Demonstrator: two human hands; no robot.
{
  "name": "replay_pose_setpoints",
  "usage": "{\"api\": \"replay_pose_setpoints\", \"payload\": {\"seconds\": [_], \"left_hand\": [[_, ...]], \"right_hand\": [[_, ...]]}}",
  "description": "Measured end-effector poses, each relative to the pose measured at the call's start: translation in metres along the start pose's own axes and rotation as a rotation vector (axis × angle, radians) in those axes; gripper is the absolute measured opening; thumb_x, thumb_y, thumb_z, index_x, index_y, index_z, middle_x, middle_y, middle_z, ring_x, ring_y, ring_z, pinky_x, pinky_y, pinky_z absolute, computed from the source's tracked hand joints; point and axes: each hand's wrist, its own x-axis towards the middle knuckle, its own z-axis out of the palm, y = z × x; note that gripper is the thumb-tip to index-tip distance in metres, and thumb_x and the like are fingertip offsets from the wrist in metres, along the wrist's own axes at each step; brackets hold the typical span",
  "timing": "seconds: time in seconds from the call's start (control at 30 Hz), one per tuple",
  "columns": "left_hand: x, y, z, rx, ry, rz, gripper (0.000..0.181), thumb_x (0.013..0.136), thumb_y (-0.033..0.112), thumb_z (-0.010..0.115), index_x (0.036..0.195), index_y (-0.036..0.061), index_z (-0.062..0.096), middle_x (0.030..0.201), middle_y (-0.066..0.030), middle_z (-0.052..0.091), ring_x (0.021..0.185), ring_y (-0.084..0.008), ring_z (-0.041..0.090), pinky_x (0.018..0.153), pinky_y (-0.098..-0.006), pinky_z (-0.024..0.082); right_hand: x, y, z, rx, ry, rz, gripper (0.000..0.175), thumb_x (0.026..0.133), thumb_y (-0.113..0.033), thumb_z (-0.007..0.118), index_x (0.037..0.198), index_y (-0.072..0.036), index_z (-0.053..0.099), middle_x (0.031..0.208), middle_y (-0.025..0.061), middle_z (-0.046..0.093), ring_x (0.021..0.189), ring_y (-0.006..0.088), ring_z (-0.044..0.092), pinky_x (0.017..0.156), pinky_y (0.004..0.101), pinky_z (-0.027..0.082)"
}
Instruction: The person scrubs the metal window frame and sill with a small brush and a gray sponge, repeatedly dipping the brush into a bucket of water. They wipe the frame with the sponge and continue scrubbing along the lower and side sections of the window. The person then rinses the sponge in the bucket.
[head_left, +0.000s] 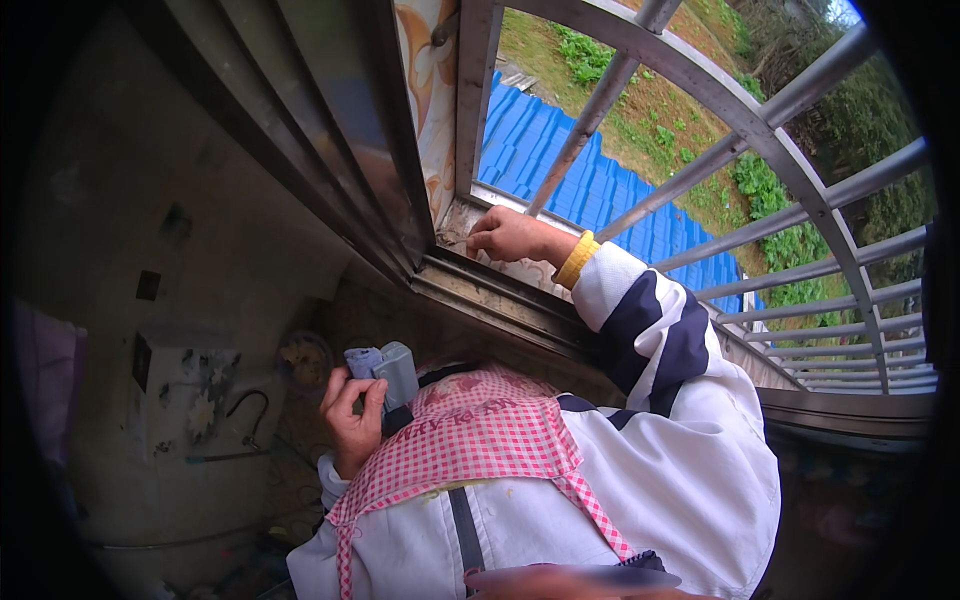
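My right hand (504, 234) reaches through the window opening to the inner corner of the outer sill (525, 271). Its fingers are bent down at some dirt or debris (452, 237) there; whether they pinch a thin piece of it is unclear. At the lower left, my left hand (355, 420) is raised beside my chest, with thumb and fingers around a folded bluish cloth (364, 361). A grey-blue plastic object (397, 373) stands directly against the cloth; its kind is unclear. Below the sill runs the dirty metal window track (495, 296).
Sliding window panes (330, 97) stand at the upper left. Curved metal security bars (675, 184) enclose the opening, with a blue corrugated roof (555, 150) outside. A dim room lies at the left, with a bowl (304, 361) and a pale box-like unit (187, 397). A checked apron (480, 427) covers my chest.
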Motion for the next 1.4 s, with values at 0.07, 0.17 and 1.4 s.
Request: {"api": "replay_pose_setpoints", "payload": {"seconds": [0.07,0.17,1.4], "left_hand": [[-0.001,0.000,0.000,-0.009,0.006,0.001,0.011,0.083,0.004,0.072,0.080,-0.0020,0.063,0.080,-0.0118,0.057,0.069,-0.0248,0.058,0.061,-0.0344,0.045],[-0.003,0.002,0.000,-0.019,0.004,-0.013,0.011,0.082,0.003,0.072,0.080,-0.0020,0.063,0.080,-0.0121,0.056,0.069,-0.0254,0.057,0.061,-0.0349,0.044],[-0.131,-0.086,-0.103,0.036,0.528,-0.497,0.013,0.082,0.012,0.074,0.084,0.0018,0.066,0.093,-0.0147,0.060,0.074,-0.0331,0.063,0.063,-0.0381,0.051]], "right_hand": [[-0.007,-0.004,-0.003,0.010,0.008,0.005,0.026,0.093,-0.022,0.059,0.086,-0.003,0.074,0.061,-0.0001,0.055,0.054,0.0102,0.048,0.049,0.0284,0.040],[-0.024,-0.012,-0.008,0.058,0.022,0.025,0.026,0.093,-0.023,0.058,0.085,-0.003,0.074,0.058,-0.0028,0.049,0.051,0.0086,0.043,0.047,0.0265,0.036],[0.222,-0.152,0.426,-0.882,0.015,-0.938,0.018,0.084,-0.017,0.058,0.075,-0.004,0.067,0.067,0.0188,0.065,0.059,0.0317,0.067,0.054,0.0430,0.052]]}}
